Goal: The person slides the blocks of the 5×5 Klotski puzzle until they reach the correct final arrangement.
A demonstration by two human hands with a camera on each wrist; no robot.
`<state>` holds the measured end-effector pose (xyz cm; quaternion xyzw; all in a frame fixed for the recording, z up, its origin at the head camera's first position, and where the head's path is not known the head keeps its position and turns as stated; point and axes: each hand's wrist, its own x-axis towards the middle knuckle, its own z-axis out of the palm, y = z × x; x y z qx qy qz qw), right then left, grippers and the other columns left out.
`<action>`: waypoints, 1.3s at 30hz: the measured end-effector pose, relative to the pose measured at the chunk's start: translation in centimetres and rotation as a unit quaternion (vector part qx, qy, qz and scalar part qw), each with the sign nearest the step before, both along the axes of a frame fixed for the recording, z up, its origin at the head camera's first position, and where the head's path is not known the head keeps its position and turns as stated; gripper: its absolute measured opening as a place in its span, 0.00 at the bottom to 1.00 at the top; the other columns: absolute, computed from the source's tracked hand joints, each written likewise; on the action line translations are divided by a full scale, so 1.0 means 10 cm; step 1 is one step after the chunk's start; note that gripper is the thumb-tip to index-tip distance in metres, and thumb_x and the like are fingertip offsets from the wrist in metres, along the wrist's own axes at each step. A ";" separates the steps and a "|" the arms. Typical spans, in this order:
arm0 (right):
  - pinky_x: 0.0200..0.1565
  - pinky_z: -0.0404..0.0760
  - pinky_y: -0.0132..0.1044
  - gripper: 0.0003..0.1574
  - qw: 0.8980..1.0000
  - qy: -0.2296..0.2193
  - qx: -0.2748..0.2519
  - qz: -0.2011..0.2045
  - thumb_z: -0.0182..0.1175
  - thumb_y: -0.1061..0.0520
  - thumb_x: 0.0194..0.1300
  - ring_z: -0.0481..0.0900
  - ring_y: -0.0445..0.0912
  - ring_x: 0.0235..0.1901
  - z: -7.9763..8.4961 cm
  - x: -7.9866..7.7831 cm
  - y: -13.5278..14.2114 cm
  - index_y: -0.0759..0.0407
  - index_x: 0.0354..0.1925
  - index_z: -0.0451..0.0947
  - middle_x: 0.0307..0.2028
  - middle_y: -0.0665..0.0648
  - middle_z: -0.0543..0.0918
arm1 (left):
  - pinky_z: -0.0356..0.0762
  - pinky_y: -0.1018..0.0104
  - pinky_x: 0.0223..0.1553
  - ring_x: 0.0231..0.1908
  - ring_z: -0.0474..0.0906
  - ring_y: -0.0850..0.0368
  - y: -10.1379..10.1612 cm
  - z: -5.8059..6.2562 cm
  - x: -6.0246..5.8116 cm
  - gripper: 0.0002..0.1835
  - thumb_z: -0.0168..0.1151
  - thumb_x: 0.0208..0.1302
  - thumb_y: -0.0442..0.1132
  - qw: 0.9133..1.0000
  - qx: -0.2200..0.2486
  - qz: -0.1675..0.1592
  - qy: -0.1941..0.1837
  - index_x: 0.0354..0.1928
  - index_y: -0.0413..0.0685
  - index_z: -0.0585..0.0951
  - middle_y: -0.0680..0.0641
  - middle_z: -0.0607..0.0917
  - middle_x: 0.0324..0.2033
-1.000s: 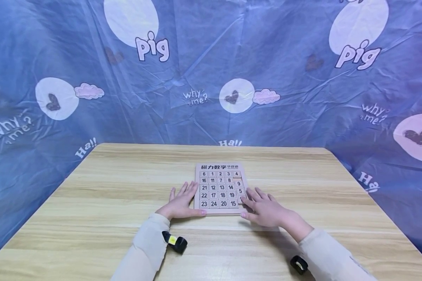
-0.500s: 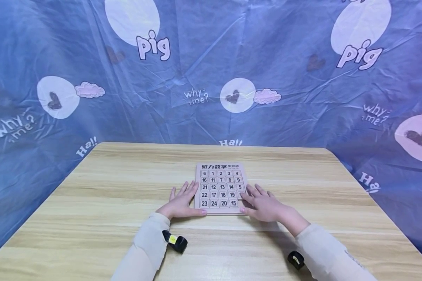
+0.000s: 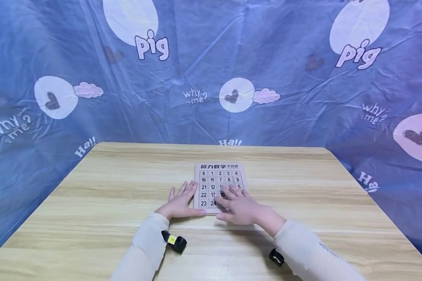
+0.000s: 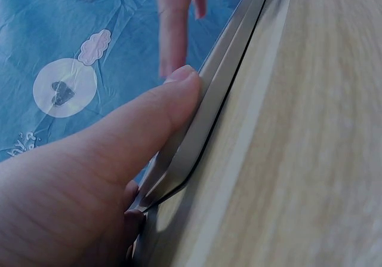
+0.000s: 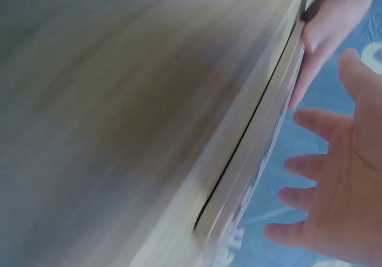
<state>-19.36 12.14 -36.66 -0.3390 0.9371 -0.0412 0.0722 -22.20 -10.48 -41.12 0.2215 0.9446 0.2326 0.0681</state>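
A square, pale sliding number puzzle (image 3: 220, 168) with black-numbered tiles lies flat at mid-table. Around its near left corner rests my left hand (image 3: 180, 205), straight fingers along the left edge. In the left wrist view, the thumb (image 4: 149, 114) lies against the near rim of the puzzle (image 4: 206, 109). My right hand (image 3: 242, 207) is over the lower right of the board, fingers spread. The right wrist view shows this right hand's fingers (image 5: 307, 166) apart from the board (image 5: 256, 147). Several tiles at the lower right are hidden beneath it.
The puzzle lies on a light wood-grain table (image 3: 126, 168). Behind hangs a blue printed cloth (image 3: 183, 117). A black wrist camera (image 3: 176, 242) is strapped on the left sleeve, another black device (image 3: 276, 257) on the right one.
The right hand first pushed the right column's tiles upward, closing the gap below tile 4. It has since left the right edge and moved left over the board. The left hand stays put.
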 end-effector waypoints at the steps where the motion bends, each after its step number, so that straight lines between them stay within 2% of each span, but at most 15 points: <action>1: 0.53 0.46 0.62 0.38 1.000 -0.003 0.005 0.007 0.38 0.32 0.59 0.41 0.61 0.61 0.00 0.00 -0.05 0.48 0.62 0.57 0.64 0.62 0.48 | 0.23 0.44 0.55 0.62 0.35 0.46 0.00 0.00 0.00 0.55 0.55 0.42 0.68 1.000 0.001 -0.001 0.000 0.66 0.45 0.47 0.43 0.45 0.64; 6: 0.54 0.43 0.61 0.38 0.999 -0.008 0.024 0.034 0.34 0.30 0.59 0.40 0.59 0.61 0.01 0.02 -0.24 0.43 0.63 0.56 0.64 0.60 0.46 | 0.24 0.43 0.54 0.62 0.35 0.45 0.00 0.00 0.00 0.54 0.56 0.43 0.67 1.000 -0.001 -0.005 0.002 0.65 0.42 0.47 0.42 0.46 0.64; 12: 0.54 0.44 0.60 0.36 0.999 -0.022 0.021 0.035 0.35 0.30 0.58 0.39 0.59 0.62 0.00 0.03 -0.32 0.39 0.62 0.56 0.65 0.58 0.45 | 0.24 0.42 0.54 0.62 0.35 0.44 0.00 0.02 0.00 0.54 0.56 0.43 0.66 1.000 -0.007 -0.007 0.003 0.65 0.42 0.47 0.42 0.46 0.64; 24: 0.54 0.42 0.61 0.33 0.999 -0.016 0.017 0.035 0.36 0.33 0.61 0.40 0.58 0.62 -0.01 0.03 -0.21 0.39 0.62 0.57 0.65 0.56 0.47 | 0.23 0.43 0.54 0.62 0.35 0.45 0.01 0.01 0.00 0.55 0.56 0.42 0.67 1.000 0.000 -0.002 0.004 0.65 0.44 0.47 0.43 0.46 0.64; 39: 0.52 0.46 0.63 0.31 0.999 -0.025 -0.004 0.027 0.39 0.36 0.61 0.42 0.61 0.61 -0.04 0.03 -0.02 0.42 0.61 0.60 0.64 0.57 0.48 | 0.24 0.43 0.55 0.62 0.35 0.46 0.01 0.00 0.00 0.55 0.55 0.42 0.68 1.000 -0.007 0.003 0.005 0.65 0.44 0.47 0.43 0.46 0.64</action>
